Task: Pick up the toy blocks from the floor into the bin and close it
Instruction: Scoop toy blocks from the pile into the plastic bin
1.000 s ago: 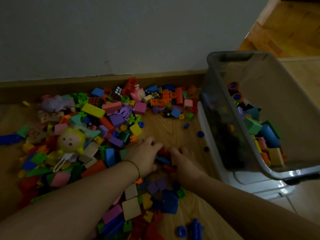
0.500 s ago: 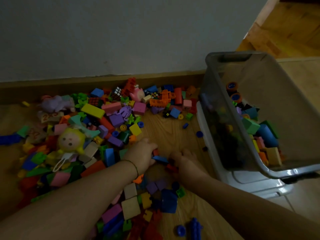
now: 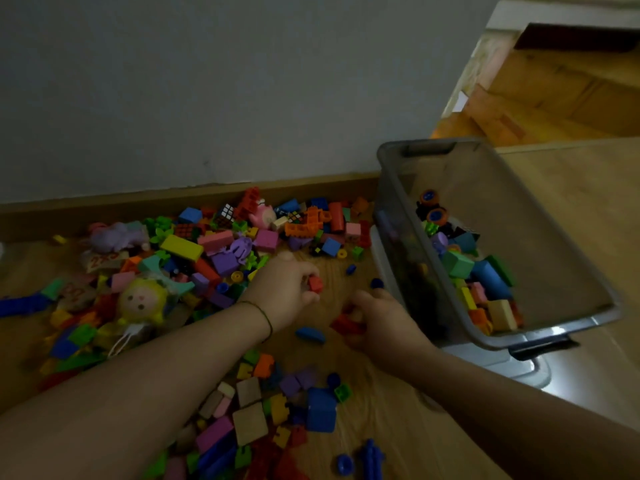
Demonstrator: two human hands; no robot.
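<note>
A plain grey-white painted wall (image 3: 225, 81) meets a light wood-grain floor (image 3: 571, 188) along a brown wooden skirting board (image 3: 138, 202). The room is dim. Past the wall's corner at upper right, a brighter orange-brown plank floor (image 3: 571, 81) shows.

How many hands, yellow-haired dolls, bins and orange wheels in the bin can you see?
Hands: 2, left hand gripping a red block, right hand gripping red blocks
Yellow-haired doll: 1
Bin: 1
Orange wheels in the bin: 2
Total: 6
</note>
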